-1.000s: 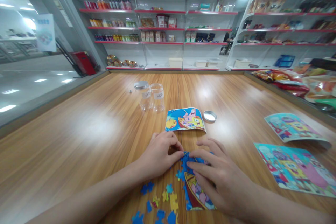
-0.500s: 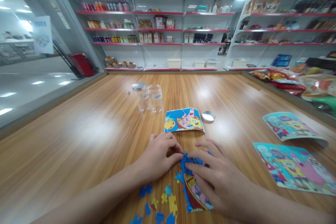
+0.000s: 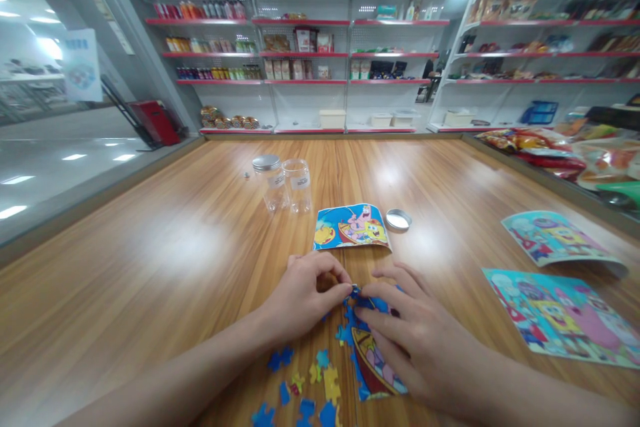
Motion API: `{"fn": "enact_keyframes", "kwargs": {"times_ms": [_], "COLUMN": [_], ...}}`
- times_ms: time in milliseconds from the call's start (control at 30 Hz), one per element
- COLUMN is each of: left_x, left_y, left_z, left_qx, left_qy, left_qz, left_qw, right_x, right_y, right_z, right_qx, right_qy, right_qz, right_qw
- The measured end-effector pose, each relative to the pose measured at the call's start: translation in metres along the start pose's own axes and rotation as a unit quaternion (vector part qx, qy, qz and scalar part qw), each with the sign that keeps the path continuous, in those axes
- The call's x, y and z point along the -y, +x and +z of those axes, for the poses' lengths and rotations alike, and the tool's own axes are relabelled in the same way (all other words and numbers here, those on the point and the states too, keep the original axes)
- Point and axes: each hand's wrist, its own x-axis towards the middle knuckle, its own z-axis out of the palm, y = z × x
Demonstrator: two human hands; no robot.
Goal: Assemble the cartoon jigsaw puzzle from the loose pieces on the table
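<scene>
A partly joined jigsaw puzzle (image 3: 367, 360), showing a brown boat on blue, lies on the wooden table. My left hand (image 3: 313, 287) pinches a small blue puzzle piece (image 3: 355, 289) between thumb and forefinger at the puzzle's upper left corner. My right hand (image 3: 410, 320) rests over the puzzle with fingers spread, covering its right side. Loose puzzle pieces (image 3: 331, 383) in blue, yellow and light blue lie to the left of the puzzle. Just beyond my hands is a curled picture card (image 3: 353, 227) with cartoon figures in a boat.
A lidded clear jar (image 3: 271, 187) stands beside an open clear jar (image 3: 298, 190). A metal lid (image 3: 399, 219) lies right of the card. At the right are a finished-looking cartoon picture (image 3: 560, 313) and a curled card (image 3: 560, 237). Snack bags (image 3: 535, 147) sit past the table's right edge.
My left hand has lifted the small blue piece slightly at the puzzle's corner, tilting it up and leaving a gap there. My right hand stays on the puzzle. The view has shifted slightly.
</scene>
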Motion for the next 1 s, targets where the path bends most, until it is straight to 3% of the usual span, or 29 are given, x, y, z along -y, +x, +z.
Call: {"fn": "enact_keyframes", "kwargs": {"times_ms": [167, 400, 667, 1000], "left_x": [0.003, 0.005, 0.003, 0.006], "left_y": [0.000, -0.005, -0.010, -0.008], "left_z": [0.000, -0.006, -0.014, -0.014], "left_qx": [0.000, -0.002, 0.024, 0.016], "left_qy": [0.013, 0.142, 0.179, 0.211], "left_qz": [-0.015, 0.078, 0.153, 0.156], "left_qw": [1.000, 0.987, 0.972, 0.965], "right_x": [-0.002, -0.005, -0.008, -0.003], "right_y": [-0.003, -0.004, -0.007, -0.001], "right_z": [0.000, -0.004, 0.000, 0.004], "right_qx": [0.005, -0.017, -0.014, 0.014], "right_qy": [-0.009, -0.014, -0.006, -0.007], "right_qz": [0.003, 0.002, -0.006, -0.002], "right_qw": [1.000, 1.000, 1.000, 1.000]}}
